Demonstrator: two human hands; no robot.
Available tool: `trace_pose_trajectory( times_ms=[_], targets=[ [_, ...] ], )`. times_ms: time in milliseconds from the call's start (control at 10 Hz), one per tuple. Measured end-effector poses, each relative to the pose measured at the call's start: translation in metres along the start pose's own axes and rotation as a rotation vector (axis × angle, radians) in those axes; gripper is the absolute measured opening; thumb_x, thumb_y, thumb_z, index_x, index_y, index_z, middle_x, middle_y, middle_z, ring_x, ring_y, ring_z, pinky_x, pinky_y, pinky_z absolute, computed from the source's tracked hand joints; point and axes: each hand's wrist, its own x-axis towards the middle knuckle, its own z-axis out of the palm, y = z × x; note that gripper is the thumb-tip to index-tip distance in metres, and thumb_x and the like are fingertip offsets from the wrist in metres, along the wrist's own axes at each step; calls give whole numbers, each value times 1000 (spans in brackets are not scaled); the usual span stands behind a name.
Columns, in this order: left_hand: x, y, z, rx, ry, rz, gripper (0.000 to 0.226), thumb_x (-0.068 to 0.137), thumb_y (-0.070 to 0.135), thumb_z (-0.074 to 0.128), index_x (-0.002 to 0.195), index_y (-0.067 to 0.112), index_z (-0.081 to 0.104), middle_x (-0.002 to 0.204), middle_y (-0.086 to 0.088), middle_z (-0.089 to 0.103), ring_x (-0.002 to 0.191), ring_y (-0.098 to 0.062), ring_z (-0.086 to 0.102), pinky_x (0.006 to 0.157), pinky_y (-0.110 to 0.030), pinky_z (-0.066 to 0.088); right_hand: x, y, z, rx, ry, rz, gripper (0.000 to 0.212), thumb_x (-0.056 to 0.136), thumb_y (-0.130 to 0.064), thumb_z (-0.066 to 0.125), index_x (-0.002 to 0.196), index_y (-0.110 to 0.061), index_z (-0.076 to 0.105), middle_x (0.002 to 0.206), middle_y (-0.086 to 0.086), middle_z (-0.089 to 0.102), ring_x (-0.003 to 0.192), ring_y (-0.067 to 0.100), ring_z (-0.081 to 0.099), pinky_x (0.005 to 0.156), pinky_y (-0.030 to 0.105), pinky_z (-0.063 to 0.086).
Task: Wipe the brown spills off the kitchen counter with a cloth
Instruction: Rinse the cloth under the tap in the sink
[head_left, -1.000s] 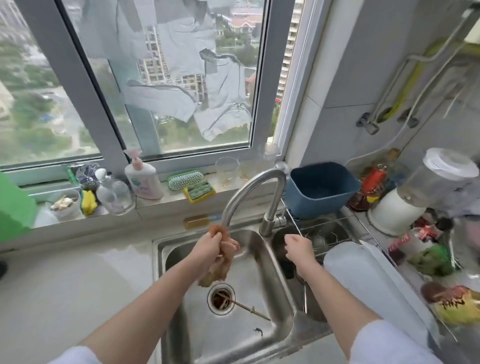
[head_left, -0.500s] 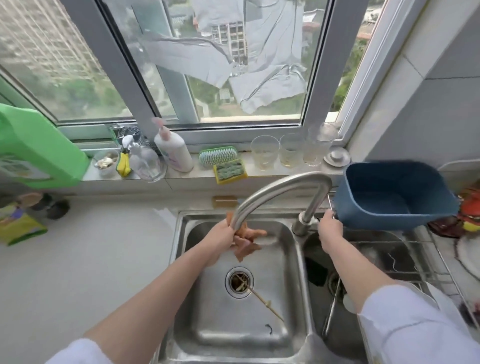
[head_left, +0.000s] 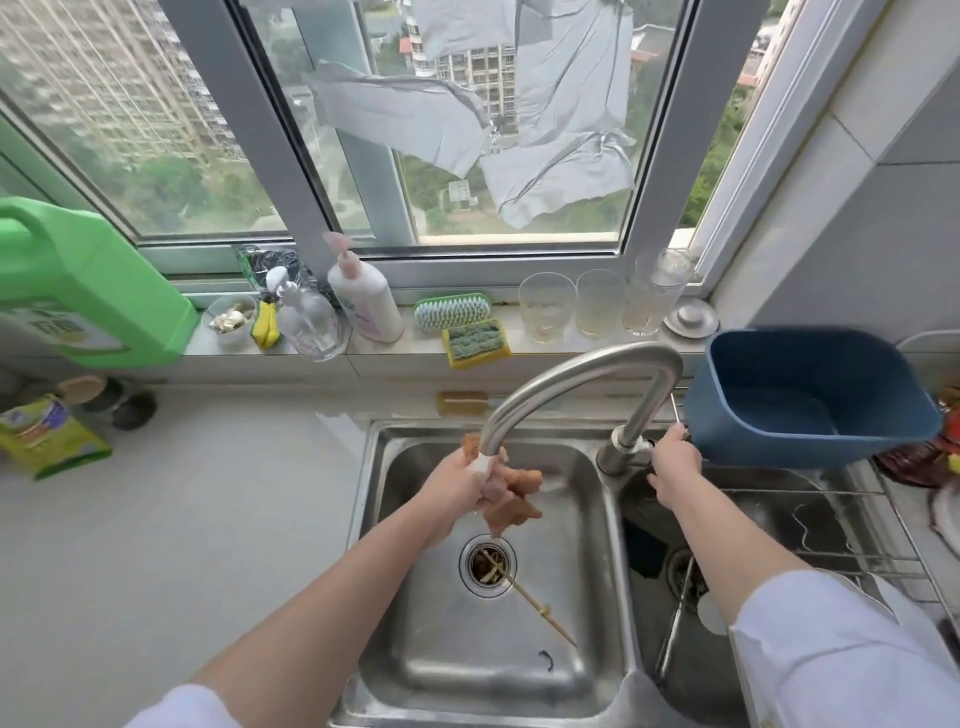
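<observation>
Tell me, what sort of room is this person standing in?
Most likely a home kitchen, high up in an apartment block: a steel sink with a curved tap, drinking glasses and a scrubbing brush on the windowsill, tower blocks outside.

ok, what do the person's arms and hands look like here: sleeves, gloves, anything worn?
Both hands are bare: no gloves, and no rings, watch or bands visible on the left hand or right hand. Forearms are uncovered. Each arm has a white sleeve pushed up toward the elbow: left sleeve just shows at the bottom edge, right sleeve is loose, plain fabric with no visible markings.
</observation>
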Motion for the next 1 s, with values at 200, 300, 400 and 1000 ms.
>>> trace_pose_trajectory(
  times_ms=[200,300,400,1000],
  targets=[
    [15,-22,-24,-44,63,-37,50,109,31,31,116,-14,50,107,-41,64,98,-44,70,83,-44,58,-53,83,36,-97,-75,61,89,74,-73,30,114,0,62,96,18,63,91,36,62,80,49,51],
    [16,-28,-32,7,184,-69,44,107,37,35,116,0,58,103,-21,73,100,-42,69,90,-50,57,-135,95,73,32,-579,312,45,94,-63,38,100,-24,59,99,5,59,97,29,55,83,45,48],
    [19,-34,-35,-99,339,-149,44,105,42,40,114,5,62,105,-21,72,96,-36,71,78,-45,61,-157,91,107,260,-774,368,39,100,-46,42,89,-15,63,95,9,71,87,24,65,78,34,53],
    [39,-57,-21,1012,260,166,37,93,51,30,113,30,53,101,3,64,88,-22,65,69,-34,48,-155,85,126,48,-614,10,32,94,-52,49,100,-24,64,93,5,75,91,25,72,80,43,56]
  ],
)
